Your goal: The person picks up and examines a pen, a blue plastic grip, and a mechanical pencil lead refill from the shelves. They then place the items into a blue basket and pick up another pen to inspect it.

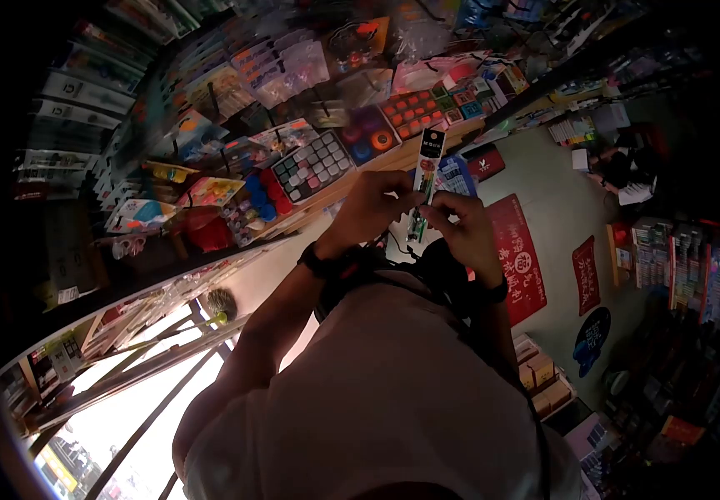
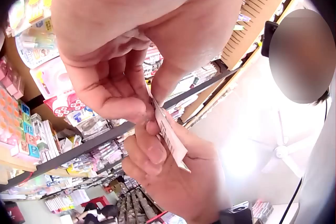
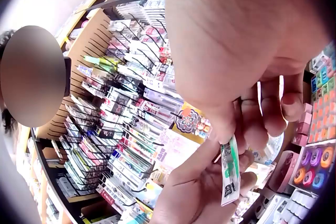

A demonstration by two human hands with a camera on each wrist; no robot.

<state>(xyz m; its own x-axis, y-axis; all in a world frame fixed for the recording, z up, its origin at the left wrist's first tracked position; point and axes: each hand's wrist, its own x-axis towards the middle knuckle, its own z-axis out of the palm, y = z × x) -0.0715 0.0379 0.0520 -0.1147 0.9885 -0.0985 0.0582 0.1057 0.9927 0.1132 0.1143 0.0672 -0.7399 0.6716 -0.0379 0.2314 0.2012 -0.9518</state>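
A narrow package with a black top [image 1: 432, 143] is held upright before the chest in the head view. My left hand [image 1: 374, 204] pinches one edge between thumb and fingers, and my right hand [image 1: 464, 229] pinches the other edge, the fingertips of both nearly meeting. In the left wrist view the package [image 2: 171, 139] is seen almost edge-on, between my left hand [image 2: 142, 40] above and my right hand [image 2: 178, 176] below. Green and white printing shows on the package [image 3: 230, 174] in the right wrist view, beneath my right thumb and fingers.
Shelves ahead hold hanging packets [image 1: 281, 71], a tray of grey pieces [image 1: 314, 167] and orange items [image 1: 410, 114]. A red poster [image 1: 517, 258] lies on the floor at right, with book racks [image 1: 660, 262] beyond. Another person [image 1: 627, 171] is at the upper right.
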